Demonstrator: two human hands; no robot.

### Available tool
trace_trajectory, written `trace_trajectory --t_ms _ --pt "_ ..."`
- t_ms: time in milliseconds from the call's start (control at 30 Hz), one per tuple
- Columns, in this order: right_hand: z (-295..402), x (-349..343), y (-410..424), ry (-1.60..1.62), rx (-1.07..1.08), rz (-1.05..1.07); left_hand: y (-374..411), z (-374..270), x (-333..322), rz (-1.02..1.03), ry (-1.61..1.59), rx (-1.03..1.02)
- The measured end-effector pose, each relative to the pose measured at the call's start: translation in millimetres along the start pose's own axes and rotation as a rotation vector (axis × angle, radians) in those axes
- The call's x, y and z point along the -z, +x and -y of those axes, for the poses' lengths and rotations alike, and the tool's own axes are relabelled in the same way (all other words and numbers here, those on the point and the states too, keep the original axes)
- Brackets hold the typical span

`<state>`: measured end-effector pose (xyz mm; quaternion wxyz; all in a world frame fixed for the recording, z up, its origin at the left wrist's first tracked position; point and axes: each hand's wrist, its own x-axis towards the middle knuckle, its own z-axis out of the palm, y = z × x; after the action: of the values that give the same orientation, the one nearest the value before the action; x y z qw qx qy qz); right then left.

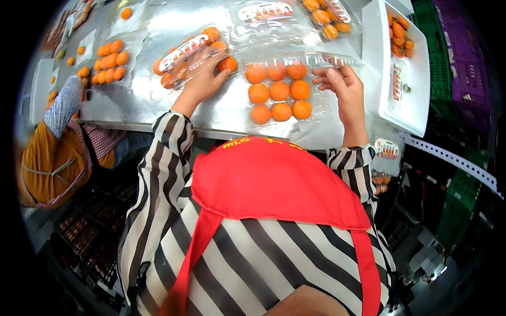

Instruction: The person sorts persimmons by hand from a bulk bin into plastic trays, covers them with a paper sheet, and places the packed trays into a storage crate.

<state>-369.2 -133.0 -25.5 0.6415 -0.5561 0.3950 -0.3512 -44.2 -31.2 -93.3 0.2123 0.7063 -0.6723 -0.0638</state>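
Observation:
My left hand (203, 77) lies on a labelled clear plastic clamshell (184, 53) of orange citrus fruits, its thumb beside the fruit at the pack's right end. Whether its fingers grip the pack is hard to tell. In front of me an open clear clamshell (320, 106) holds rows of orange citrus fruits (279, 91). My right hand (343, 85) is at that clamshell's right side, thumb and fingers bent near the clear lid's edge; a hold on the plastic cannot be made out. Another labelled pack of fruit (330, 19) lies at the back right.
A white bin (409, 106) with loose fruits stands at the right of the metal table (138, 106). Green crates (438, 79) and purple crates (470, 79) stand beyond. At the left, a co-worker's sleeve (63, 106) is near another fruit tray (110, 61).

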Motion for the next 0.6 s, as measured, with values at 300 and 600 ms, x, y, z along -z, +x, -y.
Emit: trace_trajectory --t_ms 300,600 --pt "7.2 11.3 -0.9 -0.197 0.017 -0.059 9.8 -14.1 6.3 -0.016 0.096 -0.089" --pt "4.1 0.7 11.9 -0.262 0.120 -0.160 13.8 -39.0 36.1 0.123 -0.390 -0.187"
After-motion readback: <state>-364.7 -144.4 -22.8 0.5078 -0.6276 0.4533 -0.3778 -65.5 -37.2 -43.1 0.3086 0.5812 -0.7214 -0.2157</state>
